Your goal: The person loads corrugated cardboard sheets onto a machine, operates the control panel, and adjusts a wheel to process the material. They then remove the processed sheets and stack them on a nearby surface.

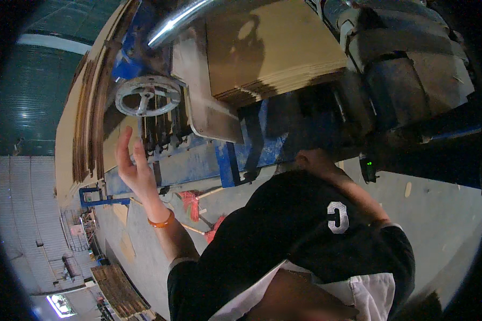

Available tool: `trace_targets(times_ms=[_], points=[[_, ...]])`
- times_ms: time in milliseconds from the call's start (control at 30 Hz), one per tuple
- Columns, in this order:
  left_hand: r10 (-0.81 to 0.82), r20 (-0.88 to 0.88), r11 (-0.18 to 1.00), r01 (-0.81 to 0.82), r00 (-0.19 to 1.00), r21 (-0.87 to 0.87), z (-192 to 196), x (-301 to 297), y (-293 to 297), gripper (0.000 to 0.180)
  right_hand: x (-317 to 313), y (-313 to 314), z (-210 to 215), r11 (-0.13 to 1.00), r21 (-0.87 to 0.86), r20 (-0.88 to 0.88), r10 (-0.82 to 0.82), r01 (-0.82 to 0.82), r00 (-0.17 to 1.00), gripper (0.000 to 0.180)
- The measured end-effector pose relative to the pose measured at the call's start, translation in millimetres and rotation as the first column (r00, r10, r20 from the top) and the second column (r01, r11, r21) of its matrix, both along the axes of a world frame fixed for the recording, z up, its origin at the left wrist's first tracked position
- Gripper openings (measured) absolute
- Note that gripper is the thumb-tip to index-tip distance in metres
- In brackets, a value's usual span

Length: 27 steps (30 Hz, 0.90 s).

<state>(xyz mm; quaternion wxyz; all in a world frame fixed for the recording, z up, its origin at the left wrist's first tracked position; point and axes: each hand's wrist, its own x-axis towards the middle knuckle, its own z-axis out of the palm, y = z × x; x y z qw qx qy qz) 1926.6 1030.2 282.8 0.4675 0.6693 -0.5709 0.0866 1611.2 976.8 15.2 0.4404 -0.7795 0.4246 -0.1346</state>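
Observation:
My left hand [135, 170] is raised with its fingers stretched apart and nothing in them. An orange band circles that wrist. Just beyond the fingertips is a grey metal handwheel [148, 96] on a blue machine. My right hand [314, 161] is in shadow in front of my body, close to the machine's dark lower side. Its fingers look curled in, and whatever they may hold is hidden. Ahead, a stack of flat brown cardboard sheets [276, 45] rests on the machine, against a pale metal plate [217, 120] with a rounded corner.
More cardboard sheets [88, 117] stand on edge at the left. Rollers or a motor housing [412, 80] fill the far right. A blue frame [227, 166] juts out near my body. Red brooms [189, 205] lie on the floor, and a cardboard pile [119, 291] sits at lower left.

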Motion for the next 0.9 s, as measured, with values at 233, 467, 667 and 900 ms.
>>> trace_targets(times_ms=[233, 467, 667, 900], points=[[-0.008, -0.005, 0.999, 0.008, 1.000, 0.042, -3, -5, -6, 0.029, -1, 1, 1, 1.000, 0.004, -0.002, 0.005, -0.005, 1.000, 0.023], [-0.022, -0.021, 0.999, 0.023, 1.000, 0.025, -8, -13, -4, 0.029, -5, 6, -18, 0.998, -0.064, 0.027, -0.004, 0.006, 1.000, 0.022], [-0.151, -0.795, 0.970, -0.068, 0.587, -0.234, -15, 34, 37, 0.039, 12, -1, 13, 0.995, -0.086, 0.038, 0.056, -0.053, 0.998, 0.025], [-0.336, -0.935, 0.882, -0.310, 0.117, -0.356, -27, 116, 100, 0.045, 83, -15, 138, 0.872, 0.334, 0.495, 0.163, -0.359, 0.854, 0.038]])
